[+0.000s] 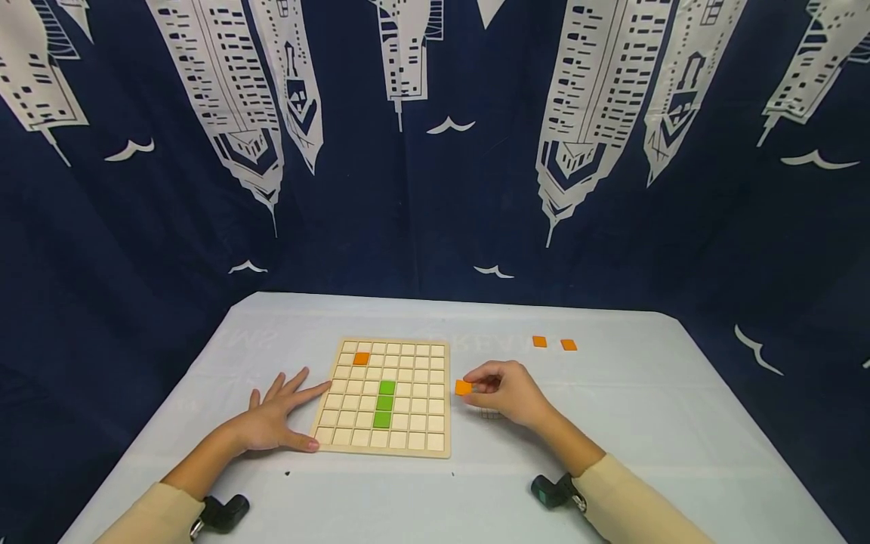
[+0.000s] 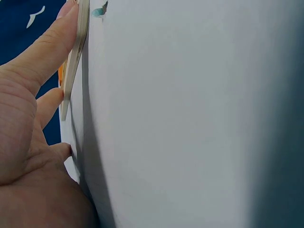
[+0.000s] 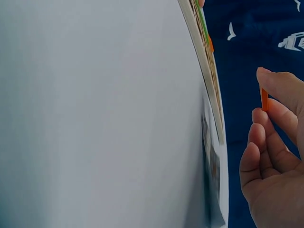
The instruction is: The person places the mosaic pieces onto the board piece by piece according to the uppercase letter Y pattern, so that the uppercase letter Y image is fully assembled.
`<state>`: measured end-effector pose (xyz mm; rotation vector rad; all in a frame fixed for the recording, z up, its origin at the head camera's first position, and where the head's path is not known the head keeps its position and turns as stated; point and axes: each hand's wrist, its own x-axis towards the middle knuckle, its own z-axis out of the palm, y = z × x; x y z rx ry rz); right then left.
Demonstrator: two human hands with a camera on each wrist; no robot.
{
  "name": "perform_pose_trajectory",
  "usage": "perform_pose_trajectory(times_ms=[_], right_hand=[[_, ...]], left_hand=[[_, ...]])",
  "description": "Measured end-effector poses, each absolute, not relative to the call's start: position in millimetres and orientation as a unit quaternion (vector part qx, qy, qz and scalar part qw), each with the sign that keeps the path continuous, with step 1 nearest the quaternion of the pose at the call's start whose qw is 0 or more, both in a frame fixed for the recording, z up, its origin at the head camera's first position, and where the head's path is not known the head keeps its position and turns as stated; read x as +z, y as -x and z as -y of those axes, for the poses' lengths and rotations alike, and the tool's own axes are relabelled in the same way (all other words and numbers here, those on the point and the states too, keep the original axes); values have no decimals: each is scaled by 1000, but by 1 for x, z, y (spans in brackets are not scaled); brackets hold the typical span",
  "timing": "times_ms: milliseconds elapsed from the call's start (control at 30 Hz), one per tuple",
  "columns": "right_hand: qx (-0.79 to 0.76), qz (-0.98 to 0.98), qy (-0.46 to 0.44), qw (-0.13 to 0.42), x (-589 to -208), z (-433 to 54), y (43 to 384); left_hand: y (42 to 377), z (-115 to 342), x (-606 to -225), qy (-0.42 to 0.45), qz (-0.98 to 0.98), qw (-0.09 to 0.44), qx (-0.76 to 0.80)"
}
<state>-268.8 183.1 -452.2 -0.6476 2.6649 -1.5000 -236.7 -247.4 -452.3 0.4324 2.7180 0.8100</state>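
A pale wooden grid board [image 1: 418, 408] lies on the white table, with three green square tiles [image 1: 384, 403] in one column and one orange tile [image 1: 362, 358] near its upper left corner. My left hand [image 1: 275, 419] is spread beside the board. Its thumb and index finger touch the left edge, as the left wrist view also shows. Just off the board's right side, my right hand [image 1: 506, 393] pinches an orange square tile [image 1: 463, 387] between thumb and fingers. In the right wrist view this tile [image 3: 264, 99] appears edge-on, raised above the table.
Two loose orange tiles, one on the left [image 1: 539, 341] and one on the right [image 1: 569, 345], lie behind my right hand. A flat card with a printed grid [image 1: 490, 414] is partly hidden under that hand. Small dark specks dot the table's front. A navy patterned cloth [image 1: 421, 189] hangs behind.
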Motion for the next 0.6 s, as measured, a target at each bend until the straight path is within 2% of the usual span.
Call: perform_pose_trajectory(times_ms=[600], right_hand=[[-479, -848, 225, 19, -451, -145, 283]], left_hand=[[237, 249, -454, -151, -937, 132, 284]])
